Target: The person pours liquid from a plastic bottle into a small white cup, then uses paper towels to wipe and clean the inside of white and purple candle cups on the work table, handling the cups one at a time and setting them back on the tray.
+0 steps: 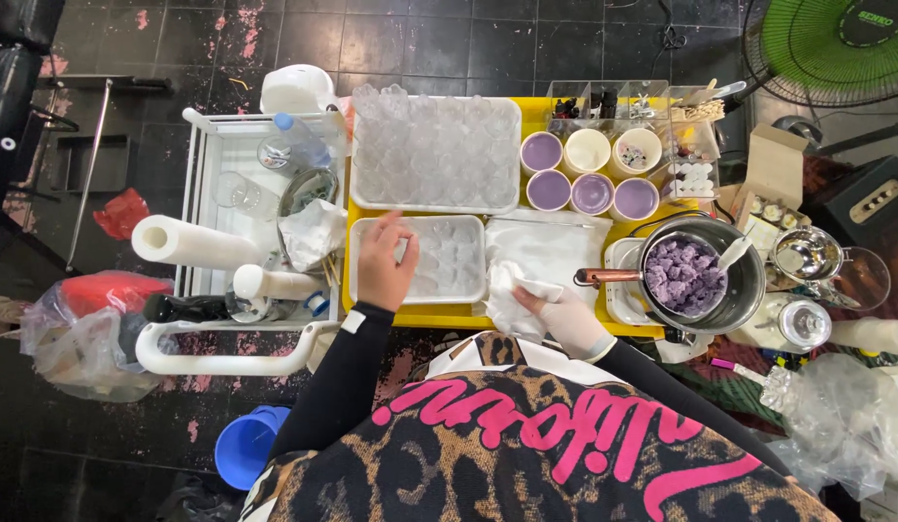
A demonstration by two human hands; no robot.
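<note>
My left hand (384,263) rests bare on the near white tray (362,290) of small clear cups, fingers curled over the cups at its left end. My right hand (565,314), in a white glove, grips a crumpled white cloth (512,295) at the front edge of the yellow table (410,315). A folded white cloth (546,246) lies flat just beyond it. To the right, a metal pot (749,290) with a copper handle holds purple lumps (683,275) and a white spoon.
A larger tray of clear cups (434,150) sits at the back. Several round tubs (592,193) with purple or cream contents stand right of it. A white cart (227,362) with a paper roll (183,240) stands left; a green fan (836,43) top right; a blue bucket (244,447) below.
</note>
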